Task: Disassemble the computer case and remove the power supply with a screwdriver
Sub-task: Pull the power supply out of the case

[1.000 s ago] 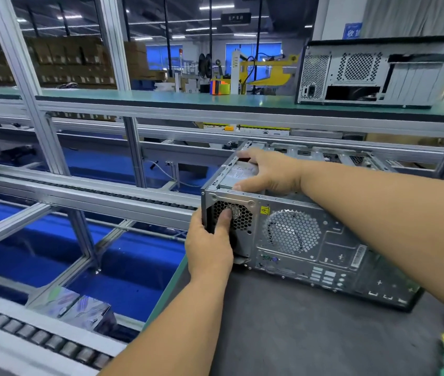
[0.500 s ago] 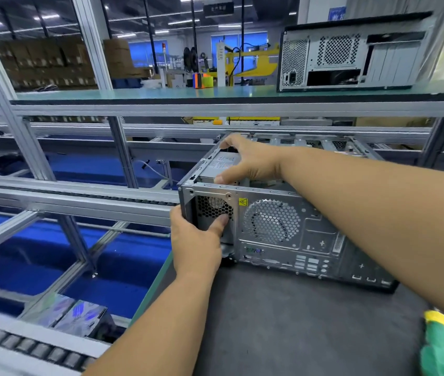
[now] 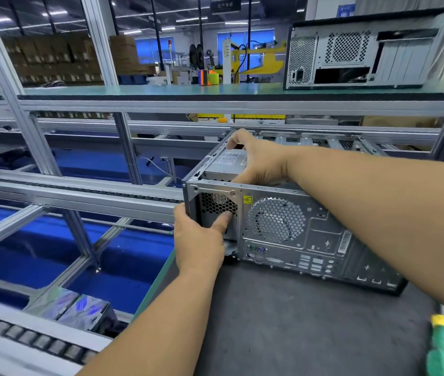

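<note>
Inside the open grey metal computer case (image 3: pixel 283 229), our right hand (image 3: pixel 258 158) slides back, gripping the silver power supply box (image 3: pixel 226 162), our left hand (image 3: pixel 199 240) bracing the corner, freeing it.

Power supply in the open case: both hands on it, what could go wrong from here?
1. The case sits near the bench's left edge; pulling leftward could drag it toward the drop.
2. The right hand reaches over bare sheet-metal rims: cut risk.
3. The left hand thumb presses the power supply grille; if a screw remains, it may jam.
</note>
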A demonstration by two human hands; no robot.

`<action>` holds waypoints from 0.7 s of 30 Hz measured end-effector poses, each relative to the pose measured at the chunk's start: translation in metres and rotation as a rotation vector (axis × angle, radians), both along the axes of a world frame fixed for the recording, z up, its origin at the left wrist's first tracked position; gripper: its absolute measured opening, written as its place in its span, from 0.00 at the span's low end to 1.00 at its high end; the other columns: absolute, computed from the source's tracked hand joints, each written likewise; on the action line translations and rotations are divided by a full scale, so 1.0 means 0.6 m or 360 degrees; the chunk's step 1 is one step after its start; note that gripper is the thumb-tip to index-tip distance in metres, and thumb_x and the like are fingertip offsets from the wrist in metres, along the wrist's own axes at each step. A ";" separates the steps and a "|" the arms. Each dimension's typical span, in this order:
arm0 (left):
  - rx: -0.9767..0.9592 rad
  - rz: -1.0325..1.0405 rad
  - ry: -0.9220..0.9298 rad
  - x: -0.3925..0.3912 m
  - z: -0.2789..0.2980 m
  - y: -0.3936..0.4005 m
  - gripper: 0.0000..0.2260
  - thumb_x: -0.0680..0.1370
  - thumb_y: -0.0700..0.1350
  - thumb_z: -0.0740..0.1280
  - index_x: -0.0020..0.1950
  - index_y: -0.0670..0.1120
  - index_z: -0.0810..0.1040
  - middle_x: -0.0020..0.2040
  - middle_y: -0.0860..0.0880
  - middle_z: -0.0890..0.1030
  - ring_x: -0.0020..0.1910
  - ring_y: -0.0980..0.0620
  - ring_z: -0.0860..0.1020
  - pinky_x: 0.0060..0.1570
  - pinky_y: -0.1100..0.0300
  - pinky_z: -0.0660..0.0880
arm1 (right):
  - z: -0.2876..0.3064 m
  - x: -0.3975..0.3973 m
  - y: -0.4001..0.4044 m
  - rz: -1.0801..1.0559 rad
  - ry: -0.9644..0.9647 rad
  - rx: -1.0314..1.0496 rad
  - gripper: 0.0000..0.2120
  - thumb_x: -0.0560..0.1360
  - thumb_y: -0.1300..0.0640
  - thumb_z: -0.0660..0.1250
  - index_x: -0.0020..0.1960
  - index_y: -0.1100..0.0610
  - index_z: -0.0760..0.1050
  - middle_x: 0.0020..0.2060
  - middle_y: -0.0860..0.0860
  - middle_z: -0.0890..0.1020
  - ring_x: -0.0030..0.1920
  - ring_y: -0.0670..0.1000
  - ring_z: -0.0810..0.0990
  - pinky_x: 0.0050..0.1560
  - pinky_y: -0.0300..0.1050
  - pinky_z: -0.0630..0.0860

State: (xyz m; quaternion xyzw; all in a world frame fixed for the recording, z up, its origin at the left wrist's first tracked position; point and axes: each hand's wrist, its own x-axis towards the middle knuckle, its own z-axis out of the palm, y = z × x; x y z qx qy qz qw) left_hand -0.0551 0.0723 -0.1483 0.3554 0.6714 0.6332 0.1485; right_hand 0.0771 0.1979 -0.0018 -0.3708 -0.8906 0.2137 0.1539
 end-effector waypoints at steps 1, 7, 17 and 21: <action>0.0001 -0.0002 0.0000 0.000 0.000 -0.001 0.30 0.67 0.58 0.80 0.62 0.57 0.68 0.57 0.54 0.80 0.57 0.48 0.78 0.57 0.46 0.78 | 0.001 0.000 -0.001 -0.0006 -0.0003 0.0004 0.39 0.64 0.45 0.81 0.66 0.47 0.62 0.45 0.54 0.75 0.36 0.52 0.73 0.36 0.49 0.74; 0.0022 -0.0015 -0.0018 -0.003 -0.005 0.002 0.27 0.67 0.56 0.81 0.57 0.60 0.69 0.53 0.57 0.80 0.53 0.52 0.80 0.53 0.52 0.78 | -0.004 0.003 0.000 -0.0030 0.0005 0.0017 0.36 0.66 0.48 0.80 0.64 0.51 0.62 0.41 0.52 0.73 0.37 0.53 0.71 0.34 0.47 0.70; 0.0016 -0.0028 0.0003 -0.002 -0.002 0.002 0.29 0.65 0.55 0.82 0.56 0.62 0.67 0.52 0.60 0.80 0.51 0.59 0.78 0.52 0.53 0.76 | 0.008 0.014 -0.009 -0.0027 0.0009 -0.0049 0.35 0.67 0.51 0.82 0.64 0.51 0.62 0.40 0.54 0.74 0.36 0.55 0.72 0.36 0.51 0.72; 0.0013 -0.0041 -0.0012 -0.002 -0.003 0.001 0.29 0.65 0.56 0.82 0.56 0.62 0.66 0.51 0.60 0.79 0.51 0.58 0.78 0.51 0.54 0.74 | 0.014 0.020 -0.006 -0.0034 -0.0048 -0.0035 0.34 0.69 0.51 0.81 0.65 0.51 0.63 0.39 0.55 0.74 0.36 0.54 0.71 0.36 0.50 0.71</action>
